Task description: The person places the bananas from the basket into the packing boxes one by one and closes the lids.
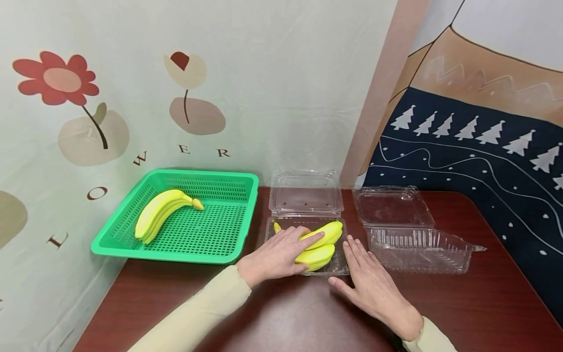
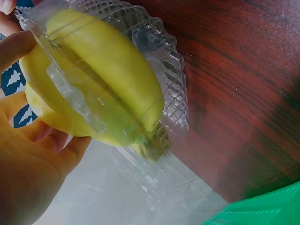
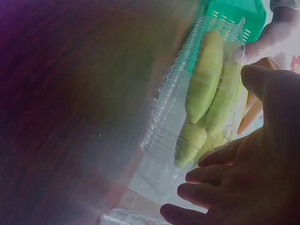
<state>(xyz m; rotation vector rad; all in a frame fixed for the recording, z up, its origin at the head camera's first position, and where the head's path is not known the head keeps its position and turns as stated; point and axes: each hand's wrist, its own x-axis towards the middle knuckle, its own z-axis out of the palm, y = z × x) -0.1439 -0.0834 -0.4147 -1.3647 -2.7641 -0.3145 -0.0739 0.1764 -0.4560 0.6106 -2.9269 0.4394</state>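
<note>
My left hand (image 1: 281, 252) grips a yellow bunch of bananas (image 1: 324, 234) inside a clear plastic clamshell box (image 1: 340, 264), thumb on the near side and fingers across the top. The left wrist view shows the bunch of bananas (image 2: 112, 61) through the box's clear wall, its stem end pointing away from the fingers. Part of the bunch is hidden under the hand in the head view. My right hand (image 1: 371, 283) lies at the box's right side with straight fingers and holds nothing. The box's hinged lid (image 1: 305, 193) stands raised at the back.
At the left, a green plastic basket (image 1: 211, 256) holds another bunch of bananas (image 1: 160, 212). A second clear clamshell box (image 1: 420, 254) sits at the right, its lid (image 1: 393, 208) folded back. A patterned cloth wall (image 1: 286, 88) borders the brown table (image 1: 281, 322).
</note>
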